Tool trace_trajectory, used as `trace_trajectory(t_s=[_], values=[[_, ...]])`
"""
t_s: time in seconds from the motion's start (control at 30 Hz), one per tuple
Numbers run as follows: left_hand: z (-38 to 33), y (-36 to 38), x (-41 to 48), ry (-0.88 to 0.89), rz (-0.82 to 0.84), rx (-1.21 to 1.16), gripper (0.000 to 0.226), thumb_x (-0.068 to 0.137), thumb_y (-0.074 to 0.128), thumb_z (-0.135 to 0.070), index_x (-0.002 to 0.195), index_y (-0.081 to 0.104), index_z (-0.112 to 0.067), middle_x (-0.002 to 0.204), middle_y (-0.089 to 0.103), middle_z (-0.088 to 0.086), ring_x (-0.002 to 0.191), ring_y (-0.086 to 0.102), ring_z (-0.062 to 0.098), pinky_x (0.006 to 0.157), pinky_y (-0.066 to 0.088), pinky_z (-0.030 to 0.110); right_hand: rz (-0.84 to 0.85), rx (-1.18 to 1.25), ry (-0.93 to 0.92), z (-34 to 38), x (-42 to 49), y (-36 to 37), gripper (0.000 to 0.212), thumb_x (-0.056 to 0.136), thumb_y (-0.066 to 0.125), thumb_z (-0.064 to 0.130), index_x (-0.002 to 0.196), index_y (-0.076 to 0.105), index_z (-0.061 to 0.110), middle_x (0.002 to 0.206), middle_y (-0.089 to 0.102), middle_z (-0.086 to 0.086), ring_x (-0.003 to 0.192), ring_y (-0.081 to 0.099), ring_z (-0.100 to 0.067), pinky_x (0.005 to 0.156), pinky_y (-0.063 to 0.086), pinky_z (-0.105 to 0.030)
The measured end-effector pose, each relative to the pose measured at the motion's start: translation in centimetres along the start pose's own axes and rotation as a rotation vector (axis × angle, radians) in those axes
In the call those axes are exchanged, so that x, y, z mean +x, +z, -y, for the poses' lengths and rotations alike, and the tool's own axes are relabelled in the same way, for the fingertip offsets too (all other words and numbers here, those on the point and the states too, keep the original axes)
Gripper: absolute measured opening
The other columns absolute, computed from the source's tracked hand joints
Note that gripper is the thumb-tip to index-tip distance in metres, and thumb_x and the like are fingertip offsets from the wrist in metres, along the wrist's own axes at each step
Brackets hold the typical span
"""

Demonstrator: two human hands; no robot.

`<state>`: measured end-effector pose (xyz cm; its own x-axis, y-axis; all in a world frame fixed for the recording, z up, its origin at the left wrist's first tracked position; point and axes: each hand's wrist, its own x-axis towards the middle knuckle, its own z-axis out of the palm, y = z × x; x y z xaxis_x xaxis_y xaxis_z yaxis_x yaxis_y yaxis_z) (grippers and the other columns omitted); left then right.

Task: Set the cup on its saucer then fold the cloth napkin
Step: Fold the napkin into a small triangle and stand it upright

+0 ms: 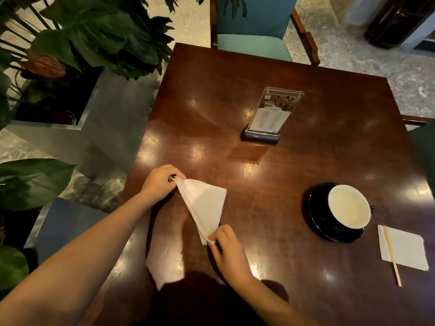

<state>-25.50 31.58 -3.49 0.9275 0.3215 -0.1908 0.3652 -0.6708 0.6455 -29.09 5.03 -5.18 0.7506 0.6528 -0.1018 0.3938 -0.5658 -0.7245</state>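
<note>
Cup [349, 206] sits on its saucer [317, 222] near the surface's right edge; both hands' fingers [173, 178] pinch opposite napkin [204, 203] corners (near edge). Best keep layers aligned, then crease flat.

napkin [205, 203]: white | cup [349, 206]: black, cream inside | saucer [329, 227]: black | table [294, 95]: dark brown | chair [254, 31]: teal

Cup [349, 206] on saucer [316, 222], right of napkin [204, 204]
</note>
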Motion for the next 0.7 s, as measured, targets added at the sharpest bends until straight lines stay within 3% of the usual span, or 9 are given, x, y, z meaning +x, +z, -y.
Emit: trace_trajectory(t_s=[0.17, 0.3, 0.43, 0.5, 0.6, 0.7], values=[[0.6, 0.1, -0.1, 0.012, -0.021, 0.018, 0.029, 0.08, 0.056, 0.002, 0.083, 0.071, -0.022, 0.085, 0.059, -0.009, 0.081, 0.056, 0.013, 0.073, 0.046, 0.028, -0.016, -0.066, 0.051, 1.2, 0.3, 1.4, 0.025, 0.086, 0.063, 0.034, 0.095, 0.048, 0.017, 0.101, 0.042, 0.009, 0.089, 0.045, -0.003, 0.072, 0.04, -0.01], [1.0, 0.0, -0.2, -0.017, -0.021, 0.082, 0.028, 0.081, 0.053, -0.003, 0.082, 0.067, -0.027, 0.086, 0.057, -0.013, 0.081, 0.054, 0.011, 0.07, 0.047, 0.03, -0.108, -0.028, 0.158, 1.7, 1.5, 1.2, 0.017, 0.085, 0.062, 0.016, 0.09, 0.045, 0.018, 0.098, 0.04, 0.008, 0.086, 0.043, -0.004, 0.072, 0.036, -0.01], [1.6, -0.7, -1.7, 0.063, 0.027, 0.196, 0.015, 0.082, 0.061, -0.013, 0.084, 0.063, -0.027, 0.085, 0.056, -0.012, 0.077, 0.056, 0.013, 0.063, 0.045, 0.03, -0.202, 0.038, 0.19, -0.1, 3.2, -1.4, 0.025, 0.082, 0.055, -0.001, 0.084, 0.042, 0.02, 0.096, 0.04, 0.006, 0.08, 0.045, 0.003, 0.07, 0.035, -0.007], [1.8, -0.5, -3.0, 0.108, 0.063, 0.223, 0.01, 0.082, 0.064, -0.019, 0.087, 0.062, -0.027, 0.087, 0.057, -0.012, 0.079, 0.057, 0.012, 0.062, 0.044, 0.028, -0.192, 0.013, 0.193, -1.4, 4.2, -3.0, 0.018, 0.084, 0.054, -0.001, 0.088, 0.047, 0.015, 0.098, 0.042, 0.007, 0.079, 0.047, 0.006, 0.068, 0.035, -0.009], [1.6, 0.3, -5.2, 0.121, 0.068, 0.215, 0.015, 0.083, 0.064, -0.029, 0.097, 0.058, -0.029, 0.092, 0.059, -0.014, 0.08, 0.056, 0.009, 0.06, 0.042, 0.026, -0.149, -0.061, 0.194, -2.9, 5.4, -4.6, 0.011, 0.089, 0.053, 0.005, 0.094, 0.052, 0.015, 0.097, 0.046, 0.01, 0.08, 0.049, -0.002, 0.069, 0.039, -0.017], [1.0, 1.0, -6.8, 0.136, 0.053, 0.185, 0.029, 0.085, 0.062, -0.033, 0.112, 0.054, -0.028, 0.091, 0.054, -0.019, 0.078, 0.05, 0.004, 0.058, 0.039, 0.023, -0.12, -0.147, 0.112, -3.9, 6.0, -5.4, 0.017, 0.085, 0.054, 0.0, 0.084, 0.052, 0.017, 0.09, 0.05, 0.009, 0.083, 0.05, -0.01, 0.07, 0.041, -0.023]])
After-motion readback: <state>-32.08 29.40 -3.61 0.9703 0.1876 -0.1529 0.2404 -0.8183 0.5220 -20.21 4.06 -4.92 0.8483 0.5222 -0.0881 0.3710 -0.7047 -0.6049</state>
